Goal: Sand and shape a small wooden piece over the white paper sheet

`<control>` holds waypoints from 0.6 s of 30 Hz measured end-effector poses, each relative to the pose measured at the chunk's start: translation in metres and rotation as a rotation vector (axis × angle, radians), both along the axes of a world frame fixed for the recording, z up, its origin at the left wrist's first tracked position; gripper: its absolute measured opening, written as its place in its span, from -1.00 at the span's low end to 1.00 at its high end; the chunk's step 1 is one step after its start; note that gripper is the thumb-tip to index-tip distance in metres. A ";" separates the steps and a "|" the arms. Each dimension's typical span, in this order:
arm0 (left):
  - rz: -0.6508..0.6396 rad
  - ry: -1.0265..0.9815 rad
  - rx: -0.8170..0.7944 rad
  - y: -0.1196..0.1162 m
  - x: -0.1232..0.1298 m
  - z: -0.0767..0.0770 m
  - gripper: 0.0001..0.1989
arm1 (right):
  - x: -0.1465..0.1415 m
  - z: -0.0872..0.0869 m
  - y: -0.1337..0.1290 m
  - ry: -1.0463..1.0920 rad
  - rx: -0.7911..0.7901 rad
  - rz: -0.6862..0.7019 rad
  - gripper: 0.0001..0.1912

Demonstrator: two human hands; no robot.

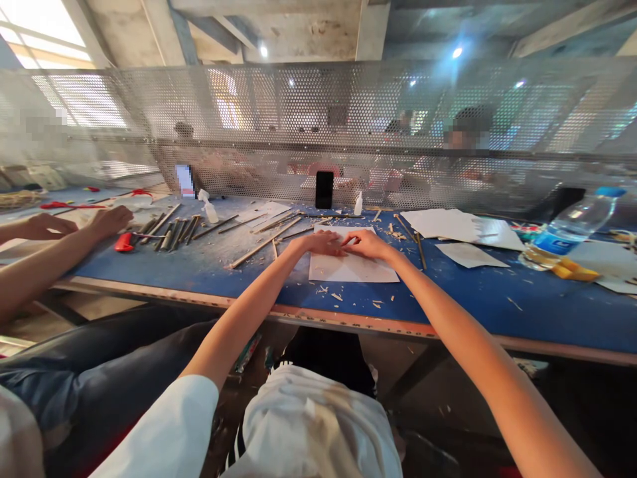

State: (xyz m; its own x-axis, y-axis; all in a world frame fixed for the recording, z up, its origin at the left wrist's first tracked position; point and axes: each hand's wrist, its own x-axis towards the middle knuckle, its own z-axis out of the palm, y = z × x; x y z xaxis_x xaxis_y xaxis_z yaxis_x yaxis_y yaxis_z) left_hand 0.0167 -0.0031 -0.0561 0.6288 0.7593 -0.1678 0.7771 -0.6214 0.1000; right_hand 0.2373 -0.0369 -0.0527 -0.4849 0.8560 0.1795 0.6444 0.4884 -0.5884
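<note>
A white sheet of paper (353, 269) lies on the blue table in front of me. My left hand (324, 243) rests on the upper left part of the sheet, palm down. Beside it, my right hand (365, 244) has its fingers bent and drawn together over the paper, with the fingertips close to my left hand. Whatever the right fingers hold, if anything, is too small to make out. A black phone (324, 190) stands upright behind the hands, and a small white glue bottle (358, 204) is to its right.
Sticks (266, 243) and wood shavings lie left of the sheet. White papers (460, 226) and a water bottle (572, 229) are at the right. At the left, another person's hands (109, 220) are near a red-handled tool (124, 242). A perforated metal screen (279, 159) runs behind.
</note>
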 end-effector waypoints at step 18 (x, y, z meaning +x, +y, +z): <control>-0.021 -0.024 -0.003 -0.010 0.004 0.008 -0.23 | 0.002 0.005 0.004 0.085 -0.103 0.090 -0.71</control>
